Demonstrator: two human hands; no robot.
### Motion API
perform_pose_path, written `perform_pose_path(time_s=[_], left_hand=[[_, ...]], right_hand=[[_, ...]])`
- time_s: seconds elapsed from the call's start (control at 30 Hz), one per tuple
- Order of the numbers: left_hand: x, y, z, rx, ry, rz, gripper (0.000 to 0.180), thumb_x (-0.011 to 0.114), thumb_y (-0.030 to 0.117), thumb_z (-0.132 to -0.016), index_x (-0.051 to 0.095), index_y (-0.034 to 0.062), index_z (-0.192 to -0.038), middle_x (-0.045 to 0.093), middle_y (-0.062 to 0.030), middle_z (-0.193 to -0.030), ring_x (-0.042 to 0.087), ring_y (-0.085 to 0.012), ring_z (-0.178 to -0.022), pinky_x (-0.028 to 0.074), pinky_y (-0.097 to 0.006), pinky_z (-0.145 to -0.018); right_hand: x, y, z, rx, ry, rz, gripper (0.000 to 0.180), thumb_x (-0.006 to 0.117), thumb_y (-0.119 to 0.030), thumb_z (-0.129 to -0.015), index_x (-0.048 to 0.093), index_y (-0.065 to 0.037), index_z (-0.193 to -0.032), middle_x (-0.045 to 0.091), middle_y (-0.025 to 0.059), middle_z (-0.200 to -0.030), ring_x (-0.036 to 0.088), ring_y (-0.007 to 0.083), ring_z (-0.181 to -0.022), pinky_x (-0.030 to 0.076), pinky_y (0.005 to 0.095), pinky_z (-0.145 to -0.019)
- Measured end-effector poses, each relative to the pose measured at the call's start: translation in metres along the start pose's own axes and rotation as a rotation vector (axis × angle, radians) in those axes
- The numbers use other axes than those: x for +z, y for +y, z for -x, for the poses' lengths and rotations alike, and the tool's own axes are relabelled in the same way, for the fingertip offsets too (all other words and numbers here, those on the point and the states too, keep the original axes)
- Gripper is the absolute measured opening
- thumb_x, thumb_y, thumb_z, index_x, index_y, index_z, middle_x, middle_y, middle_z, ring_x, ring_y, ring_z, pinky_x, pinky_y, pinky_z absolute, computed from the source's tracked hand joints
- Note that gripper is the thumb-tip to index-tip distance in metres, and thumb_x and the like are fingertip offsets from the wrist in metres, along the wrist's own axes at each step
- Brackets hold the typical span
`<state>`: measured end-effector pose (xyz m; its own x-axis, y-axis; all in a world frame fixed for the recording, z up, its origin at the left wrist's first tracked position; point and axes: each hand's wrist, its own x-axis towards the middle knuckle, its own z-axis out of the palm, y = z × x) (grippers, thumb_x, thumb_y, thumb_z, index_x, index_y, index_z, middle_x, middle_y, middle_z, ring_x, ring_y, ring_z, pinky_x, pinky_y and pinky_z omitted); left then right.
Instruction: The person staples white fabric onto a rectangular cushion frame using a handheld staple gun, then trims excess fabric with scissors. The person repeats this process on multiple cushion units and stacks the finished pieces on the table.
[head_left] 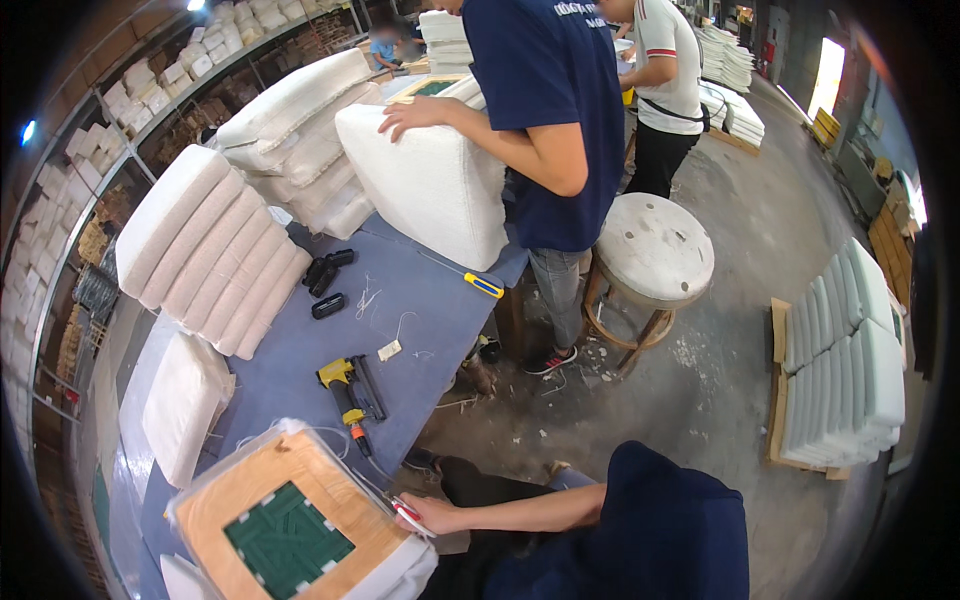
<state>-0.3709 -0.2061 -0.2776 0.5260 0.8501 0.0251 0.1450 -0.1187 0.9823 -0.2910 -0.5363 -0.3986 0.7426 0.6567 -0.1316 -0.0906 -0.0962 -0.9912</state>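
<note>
In my right hand (440,514) is a slim tool (408,512) with a red and white handle. Its thin metal end points at the edge of an upholstered seat; the exact kind cannot be made out. The seat lies underside up at the table's near end, showing a wooden frame (300,453) with green webbing (288,540) in its square opening and white fabric round its sides. My left hand is not in view. Beyond the seat, a yellow and black staple gun (350,390) with an orange hose fitting rests on the blue-grey table (440,335).
White cushions (205,240) are stacked at the table's left. Across it, a co-worker (550,130) grips another cushion (425,185). A yellow-handled screwdriver (482,285) and black cases (325,275) lie there. A round stool (655,250) and a cushion-loaded pallet (845,360) stand right.
</note>
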Motion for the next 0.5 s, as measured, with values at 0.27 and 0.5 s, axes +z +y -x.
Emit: perform_pose_path(time_s=[0.27,0.5], left_hand=[[-0.034,-0.064,-0.060,0.084,-0.529,0.114,0.027,0.067,0.028,-0.102,0.074,0.0095,-0.120,0.067,-0.0017,-0.093,0.064,-0.0202,-0.082,0.051,-0.032,-0.076],[0.050,0.008,0.220,0.643,-0.629,-1.081,0.030,0.073,0.033,-0.100,0.074,0.0137,-0.124,0.070,-0.0205,-0.122,0.063,-0.0472,-0.116,0.047,-0.062,-0.102]], right_hand=[[-0.002,-0.057,0.002,0.087,-0.045,-0.228,0.048,0.075,-0.055,-0.102,0.059,-0.011,-0.109,0.066,0.0002,-0.088,0.067,0.0099,-0.075,0.054,0.0280,-0.069],[-0.047,-0.042,0.050,0.168,-0.243,-0.420,0.040,0.080,-0.045,-0.101,0.059,-0.010,-0.096,0.061,-0.0012,-0.071,0.064,0.0096,-0.063,0.052,0.0277,-0.059]])
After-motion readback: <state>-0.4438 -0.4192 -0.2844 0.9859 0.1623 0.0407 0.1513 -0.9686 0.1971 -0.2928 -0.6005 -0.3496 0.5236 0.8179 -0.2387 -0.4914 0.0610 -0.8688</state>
